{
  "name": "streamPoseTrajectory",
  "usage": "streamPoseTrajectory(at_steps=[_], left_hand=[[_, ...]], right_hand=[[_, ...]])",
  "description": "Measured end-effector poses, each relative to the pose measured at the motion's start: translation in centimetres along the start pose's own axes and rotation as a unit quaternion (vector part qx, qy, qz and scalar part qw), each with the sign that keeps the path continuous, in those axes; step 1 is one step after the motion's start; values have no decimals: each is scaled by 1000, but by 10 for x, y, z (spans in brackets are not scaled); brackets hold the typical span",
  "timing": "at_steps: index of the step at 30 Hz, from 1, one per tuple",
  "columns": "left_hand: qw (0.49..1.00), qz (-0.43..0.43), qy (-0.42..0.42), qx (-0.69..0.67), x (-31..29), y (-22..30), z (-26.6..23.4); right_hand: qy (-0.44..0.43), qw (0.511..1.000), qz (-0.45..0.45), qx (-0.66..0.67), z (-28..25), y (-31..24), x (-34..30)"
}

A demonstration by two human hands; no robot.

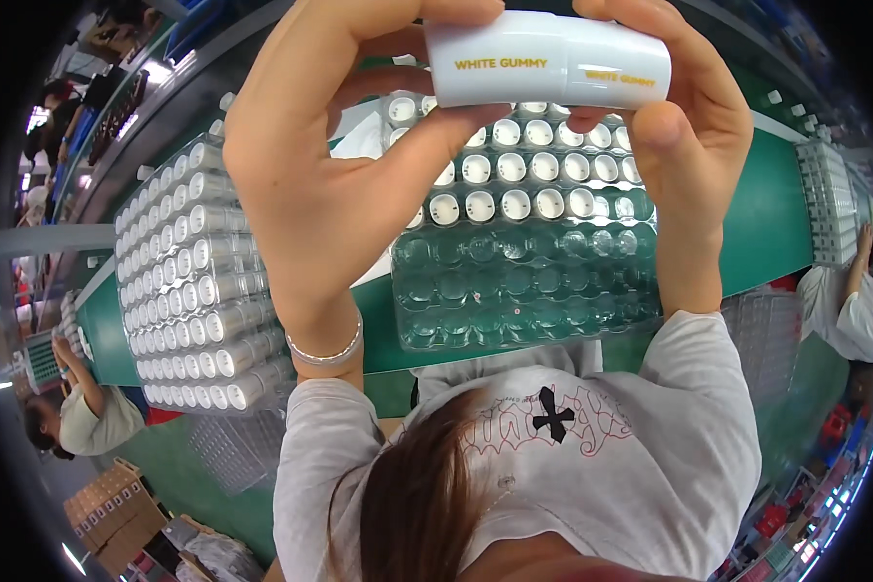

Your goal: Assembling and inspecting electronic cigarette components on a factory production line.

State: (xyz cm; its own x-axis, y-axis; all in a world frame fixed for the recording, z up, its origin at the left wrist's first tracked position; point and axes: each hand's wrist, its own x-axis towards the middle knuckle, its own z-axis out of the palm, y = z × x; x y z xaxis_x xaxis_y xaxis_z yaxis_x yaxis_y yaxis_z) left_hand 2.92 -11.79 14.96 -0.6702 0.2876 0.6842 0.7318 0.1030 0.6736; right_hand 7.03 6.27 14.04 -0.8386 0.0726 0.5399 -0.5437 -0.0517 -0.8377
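Note:
High in front of me, both hands hold a white cosmetic tube (550,60) lying sideways, glossy, with gold lettering on both its sections. My left hand (330,165) grips its left end, thumb below and fingers above. At the other end, my right hand (694,121) pinches it between thumb and fingers. Beneath them, a clear plastic tray (524,289) rests on the bench. Its far rows hold white tubes standing upright, round ends up, such as this tube (515,204). The nearer rows of cells hold none. My hands and the held tube hide part of the far rows.
Filled trays (189,276) are stacked at the left on the green bench (771,218). Another stack (824,199) stands at the right. Clear trays (761,335) lie low at the right. Co-workers sit at far left (102,417) and far right (839,301). Cardboard boxes (116,514) stand lower left.

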Motion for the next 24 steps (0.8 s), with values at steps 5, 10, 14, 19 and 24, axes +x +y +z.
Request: streamPoseTrajectory(at_steps=[5,10,14,19,24], left_hand=[[1000,1,-21,-3,0,-6,0],[999,2,-41,-5,0,-12,-2],[998,1,-56,-2,-2,-16,-7],[939,-229,-252,46,22,-11,-15],[944,-160,-258,-127,6,-69,-6]], right_hand=[[-20,999,-30,-20,-8,5,5],[1,997,27,-74,-1,-8,0],[-29,999,-27,9,-3,5,2],[-211,872,-343,280,-17,70,38],[-44,977,210,20,-23,45,23]])
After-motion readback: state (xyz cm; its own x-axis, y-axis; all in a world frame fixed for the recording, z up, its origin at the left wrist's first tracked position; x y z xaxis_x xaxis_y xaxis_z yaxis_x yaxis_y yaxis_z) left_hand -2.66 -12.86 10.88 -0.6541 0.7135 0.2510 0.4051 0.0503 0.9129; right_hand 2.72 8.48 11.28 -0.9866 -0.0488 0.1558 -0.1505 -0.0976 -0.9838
